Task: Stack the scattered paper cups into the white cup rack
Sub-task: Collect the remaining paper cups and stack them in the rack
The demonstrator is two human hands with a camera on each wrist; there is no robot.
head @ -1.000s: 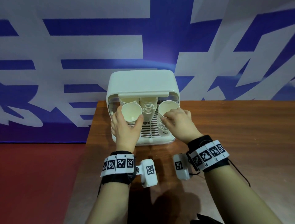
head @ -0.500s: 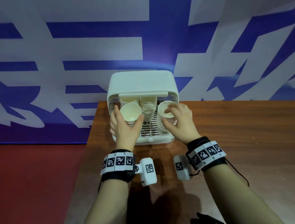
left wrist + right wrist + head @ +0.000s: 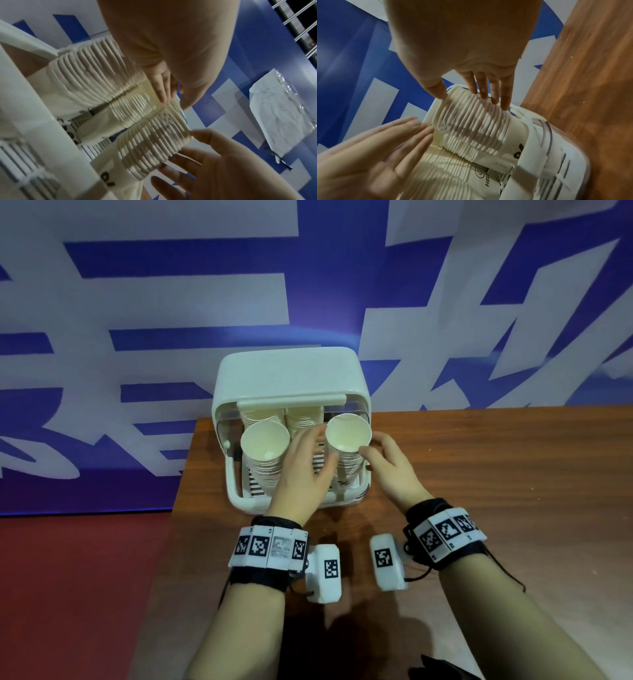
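- Two hands work at the white cup rack [image 3: 291, 378], which sits at the far left corner of the wooden surface [image 3: 496, 474], right against the blue-and-white backdrop.
- Inside the rack, paper cups stand in nested columns; the front-right stack [image 3: 347, 453] is the one being handled, leaning towards the camera, with the front-left stack [image 3: 265, 453] beside it.
- Left hand [image 3: 301, 470] reaches across, fingers [image 3: 409, 129] straight and together, flat against that stack's left side.
- Right hand [image 3: 390, 470] flanks the other side, fingers [image 3: 488, 86] spread and nearly straight, tips on the upper rims; neither hand curls round it.
- Step, I'd judge: squaring up the last stack; no loose cups show on the surface.
- Next calls for an even squeeze and push back upright under the lid.
- Room is tight: the lid overhangs, neighbours crowd, the surface's left edge is near; open surface lies to the right.
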